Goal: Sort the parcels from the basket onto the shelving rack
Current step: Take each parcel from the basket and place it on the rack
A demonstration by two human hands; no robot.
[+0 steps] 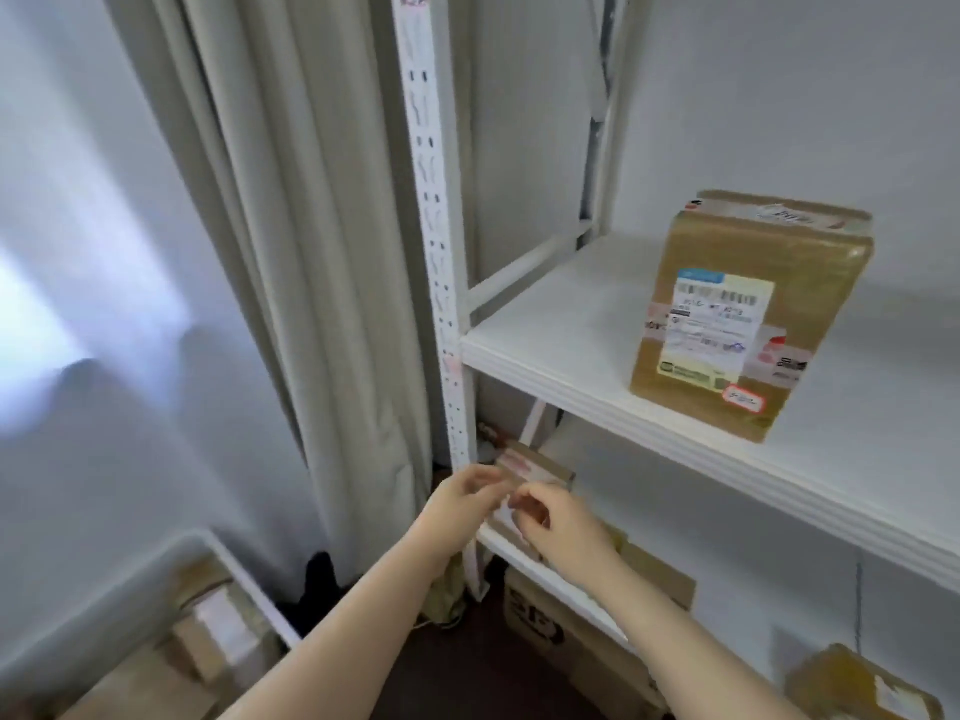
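The left hand [467, 492] and right hand [557, 518] both pinch the small parcel [537, 467] just ahead, long axis crossways, lower shelf [511, 556] directly beneath.

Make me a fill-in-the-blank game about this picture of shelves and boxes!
1. The big box on the upper shelf is ___ in colour.
2. The left hand and the right hand both hold one small parcel, so ___ hands are holding it.
3. The curtain hangs on the ___ side of the rack.
Missing words: brown, two, left.
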